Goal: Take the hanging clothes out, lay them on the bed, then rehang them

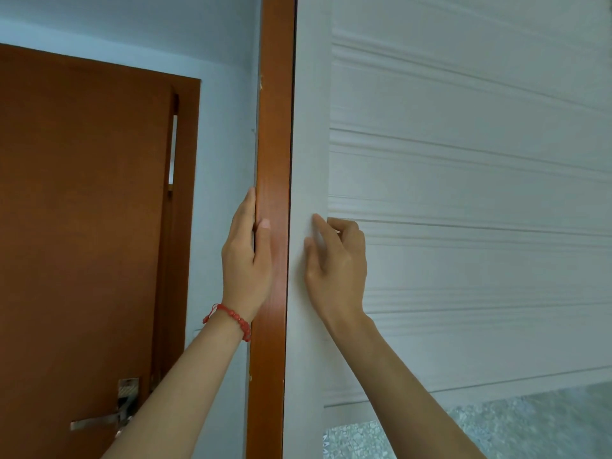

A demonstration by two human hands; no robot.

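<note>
No clothes can be seen yet, they're presumably behind the white wardrobe door, which is closed or nearly so and takes up the right side of the view. The left hand is wrapped around the brown wooden side post of the wardrobe, thumb on the front face and fingers tucked round the back edge, so it's closed on the post. The right hand is loosely curled with fingertips pressed at the door's left edge, nothing gripped in it. A red bracelet is worn on the left wrist, and a brown room door with a metal handle sits off to the left.

The door looks like a stiff, light panel, smooth-faced and a bit slippery, so it's probably best taken by the ridged edge where the fingers already are. The clothes themselves can be expected to be soft and floppy, best lifted by the hangers, but that can't be checked from here
</note>
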